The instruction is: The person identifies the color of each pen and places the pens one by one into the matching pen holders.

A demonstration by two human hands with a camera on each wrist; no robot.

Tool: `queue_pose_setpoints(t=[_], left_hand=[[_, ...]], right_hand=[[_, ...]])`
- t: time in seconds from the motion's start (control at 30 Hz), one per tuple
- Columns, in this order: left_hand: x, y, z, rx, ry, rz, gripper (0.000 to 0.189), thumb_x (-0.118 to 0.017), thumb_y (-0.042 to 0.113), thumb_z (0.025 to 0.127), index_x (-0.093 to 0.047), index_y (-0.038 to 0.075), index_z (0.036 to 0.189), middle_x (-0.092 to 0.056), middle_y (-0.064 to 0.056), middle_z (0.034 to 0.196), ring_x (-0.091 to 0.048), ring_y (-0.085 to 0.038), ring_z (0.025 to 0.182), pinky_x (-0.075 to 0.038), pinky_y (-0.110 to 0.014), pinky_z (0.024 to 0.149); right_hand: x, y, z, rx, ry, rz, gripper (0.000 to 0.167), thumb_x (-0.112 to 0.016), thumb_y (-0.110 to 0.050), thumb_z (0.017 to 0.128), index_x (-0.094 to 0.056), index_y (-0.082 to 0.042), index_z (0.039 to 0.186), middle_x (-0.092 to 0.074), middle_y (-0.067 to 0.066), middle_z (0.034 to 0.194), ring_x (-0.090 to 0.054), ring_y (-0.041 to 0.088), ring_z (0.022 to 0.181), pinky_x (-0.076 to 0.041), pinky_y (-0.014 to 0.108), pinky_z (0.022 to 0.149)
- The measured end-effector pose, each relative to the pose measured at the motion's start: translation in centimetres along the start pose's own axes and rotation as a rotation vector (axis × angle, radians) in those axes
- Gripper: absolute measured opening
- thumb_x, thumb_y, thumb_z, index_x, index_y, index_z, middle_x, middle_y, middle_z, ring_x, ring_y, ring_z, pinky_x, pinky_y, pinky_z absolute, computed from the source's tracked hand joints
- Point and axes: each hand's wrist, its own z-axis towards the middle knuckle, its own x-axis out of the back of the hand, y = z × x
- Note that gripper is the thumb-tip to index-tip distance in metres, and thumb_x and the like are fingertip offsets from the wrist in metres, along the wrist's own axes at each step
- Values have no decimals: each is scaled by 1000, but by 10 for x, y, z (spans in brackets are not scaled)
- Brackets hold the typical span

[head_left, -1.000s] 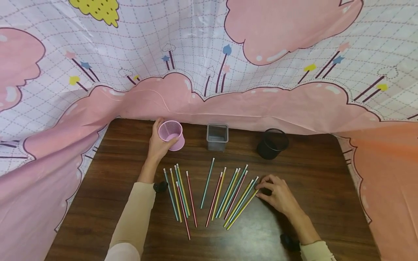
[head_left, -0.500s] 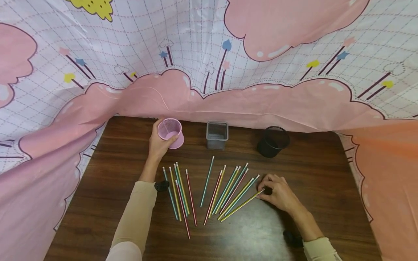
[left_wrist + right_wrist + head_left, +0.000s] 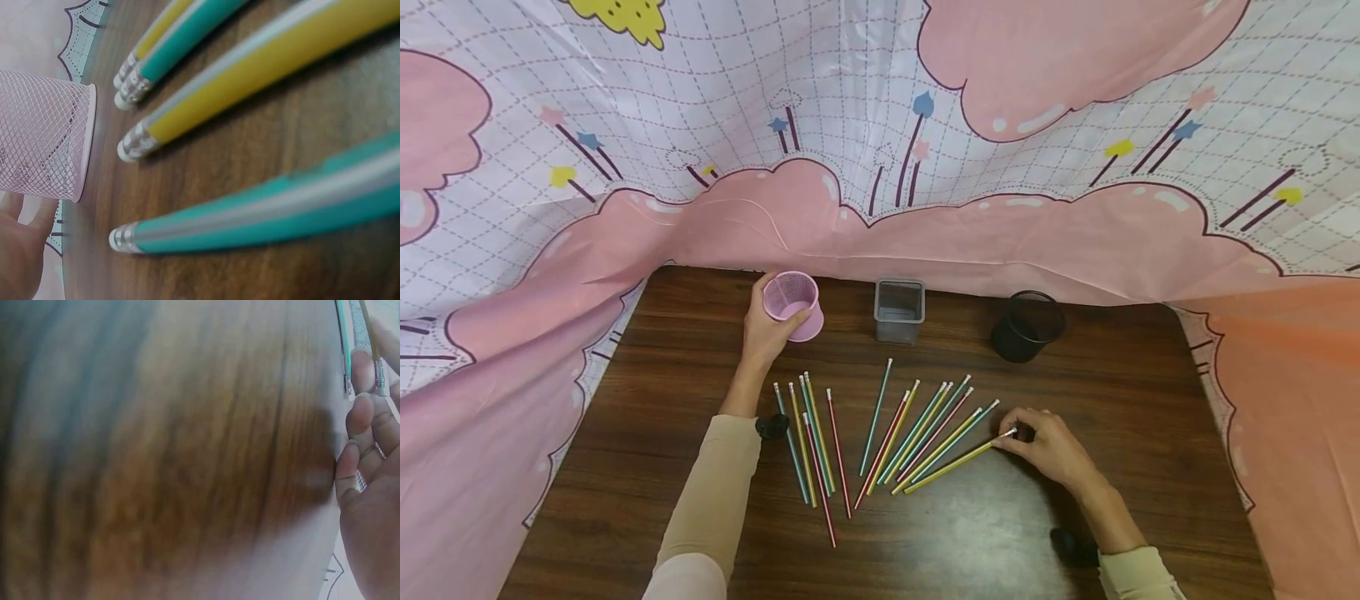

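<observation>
At the back left my left hand [image 3: 763, 333] grips a pink mesh pen cup [image 3: 809, 330], thumb over its front and fingers behind. The cup stands upright; its wall [image 3: 40, 137] also shows in the left wrist view. My right hand [image 3: 1047, 446] pinches a yellow pencil [image 3: 951, 468] near its white eraser end. That end looks slightly raised, while the other end lies by the fanned pencils. In the right wrist view the held pencil [image 3: 370, 331] sits between thumb and fingers. A teal pencil [image 3: 962, 435] lies just left of it.
Several teal, yellow and red pencils lie in two groups, including a red pencil [image 3: 838, 450] on the left and a lone teal pencil [image 3: 877, 412] mid-table. Behind them stand a grey square cup [image 3: 898, 333] and a black round cup [image 3: 1017, 343]. A patterned curtain [image 3: 880, 237] borders the table.
My right hand has moved a little right, drawing the yellow pencil's eraser end with it, away from the group. Lower ends of neighbouring pencils have shifted left. The left hand stays on the cup.
</observation>
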Motion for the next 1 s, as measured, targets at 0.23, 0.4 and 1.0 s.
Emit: queue_pose_setpoints(t=[0.23,0.4,1.0], left_hand=[[0,0,0,4,-9,-28,88,-90,15,71,-43,19,146,-56,-18,137,-52,-41,124,-39,-59,104],[0,17,-4,-8,-16,-46,86,-88,9,72,-42,6,145,-53,-28,136,-49,-51,123,-37,-64,103],[1,38,-11,-7,-6,-75,83,-86,6,73,-43,3,143,-51,-30,137,-47,-51,124,-37,-64,103]], right_hand=[[-3,-1,-2,-94,65,202,19,-84,-10,78,-70,-16,90,-60,-5,72,-51,6,65,-43,21,53],[-2,-3,-2,-147,83,342,17,-80,0,81,-70,-9,91,-59,0,77,-52,8,69,-45,22,57],[20,-28,37,-146,43,579,11,-70,-3,91,-64,7,92,-69,14,77,-55,12,59,-45,31,48]])
